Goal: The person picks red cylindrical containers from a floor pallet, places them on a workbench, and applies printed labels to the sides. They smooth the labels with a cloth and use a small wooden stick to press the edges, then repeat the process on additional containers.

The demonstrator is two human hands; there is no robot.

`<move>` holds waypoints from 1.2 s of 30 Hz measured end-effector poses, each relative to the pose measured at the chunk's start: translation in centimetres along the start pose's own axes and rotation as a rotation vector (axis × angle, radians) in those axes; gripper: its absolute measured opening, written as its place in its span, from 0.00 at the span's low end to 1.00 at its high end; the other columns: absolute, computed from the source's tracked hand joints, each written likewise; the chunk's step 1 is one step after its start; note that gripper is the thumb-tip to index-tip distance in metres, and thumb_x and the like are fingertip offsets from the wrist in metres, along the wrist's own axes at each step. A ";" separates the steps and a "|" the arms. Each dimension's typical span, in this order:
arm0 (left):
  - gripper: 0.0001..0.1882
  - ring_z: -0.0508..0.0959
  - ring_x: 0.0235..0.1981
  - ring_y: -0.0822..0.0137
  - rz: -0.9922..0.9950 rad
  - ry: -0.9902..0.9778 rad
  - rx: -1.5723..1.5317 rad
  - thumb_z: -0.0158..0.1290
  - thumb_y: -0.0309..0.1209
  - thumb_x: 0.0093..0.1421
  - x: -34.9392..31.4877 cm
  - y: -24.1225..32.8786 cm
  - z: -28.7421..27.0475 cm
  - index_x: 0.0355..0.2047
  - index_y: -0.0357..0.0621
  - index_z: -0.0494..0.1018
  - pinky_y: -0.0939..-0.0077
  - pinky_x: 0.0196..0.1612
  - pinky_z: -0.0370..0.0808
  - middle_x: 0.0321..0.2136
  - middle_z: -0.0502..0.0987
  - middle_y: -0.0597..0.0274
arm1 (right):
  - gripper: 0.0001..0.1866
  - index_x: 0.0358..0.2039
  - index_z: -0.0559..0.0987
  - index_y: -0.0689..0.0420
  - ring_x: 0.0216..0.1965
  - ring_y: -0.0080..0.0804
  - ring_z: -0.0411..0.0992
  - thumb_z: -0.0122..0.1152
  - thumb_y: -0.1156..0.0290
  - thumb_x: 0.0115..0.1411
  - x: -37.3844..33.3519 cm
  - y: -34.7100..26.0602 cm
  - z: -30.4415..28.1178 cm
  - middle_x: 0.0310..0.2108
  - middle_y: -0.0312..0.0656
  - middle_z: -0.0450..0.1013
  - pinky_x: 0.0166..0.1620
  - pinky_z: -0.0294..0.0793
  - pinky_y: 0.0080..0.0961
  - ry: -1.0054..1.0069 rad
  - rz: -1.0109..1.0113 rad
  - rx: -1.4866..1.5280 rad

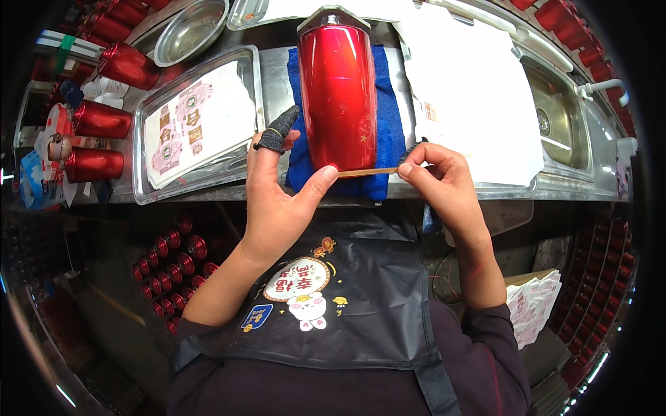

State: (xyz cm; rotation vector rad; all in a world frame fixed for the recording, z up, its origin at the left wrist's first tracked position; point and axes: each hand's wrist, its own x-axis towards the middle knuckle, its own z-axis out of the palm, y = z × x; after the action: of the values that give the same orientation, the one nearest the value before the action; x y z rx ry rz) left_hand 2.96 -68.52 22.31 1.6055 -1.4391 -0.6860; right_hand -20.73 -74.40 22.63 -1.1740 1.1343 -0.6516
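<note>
A glossy red tapered metal vessel [338,90] lies lengthwise on a blue cloth [390,104], its wider silver-rimmed end away from me. Across its narrow near end runs a thin brown strip [368,172]. Between thumb and fingers, my right hand [444,177] pinches the strip's right end. My left hand [274,201] is beside the vessel with its fingers stretched apart. Its thumb tip touches the strip's left end by the vessel, and a dark finger cover [279,132] wraps one finger. A small gold star mark shows near the vessel's lower right.
Left of the cloth, a metal tray [141,166] holds printed sheets [191,125]. White paper sheets [475,97] cover the right side, beside a sink [555,114]. Red vessels [102,119] stand at the far left, near a metal bowl [191,33]. Several more red pieces [170,260] sit below the counter.
</note>
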 end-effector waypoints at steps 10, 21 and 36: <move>0.30 0.70 0.52 0.58 0.075 0.016 -0.008 0.68 0.32 0.55 -0.3 -0.8 -0.2 0.55 0.37 0.70 0.66 0.57 0.68 0.49 0.69 0.54 | 0.08 0.27 0.77 0.59 0.26 0.08 0.61 0.65 0.71 0.61 0.3 0.2 0.2 0.24 0.24 0.69 0.28 0.58 0.13 -0.002 -0.044 -0.093; 0.15 0.70 0.52 0.57 0.533 -0.022 0.405 0.69 0.33 0.47 -1.4 -0.8 -1.2 0.37 0.48 0.83 0.56 0.56 0.57 0.51 0.71 0.60 | 0.19 0.23 0.78 0.64 0.27 0.31 0.71 0.74 0.61 0.53 0.8 -0.3 2.1 0.23 0.43 0.72 0.32 0.69 0.28 0.088 -0.201 -0.447; 0.20 0.72 0.50 0.57 0.748 -0.092 0.458 0.69 0.26 0.41 0.7 -0.2 -1.6 0.38 0.52 0.83 0.58 0.54 0.61 0.49 0.74 0.61 | 0.09 0.29 0.77 0.60 0.27 0.11 0.67 0.67 0.70 0.59 0.9 0.1 1.0 0.25 0.27 0.72 0.31 0.66 0.12 -0.036 -0.005 -0.267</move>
State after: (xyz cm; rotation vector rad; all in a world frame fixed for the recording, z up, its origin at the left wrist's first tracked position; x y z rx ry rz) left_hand 4.57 -68.86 23.06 1.1971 -2.1933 0.0129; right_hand -19.46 -74.80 22.23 -1.4090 1.2136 -0.4901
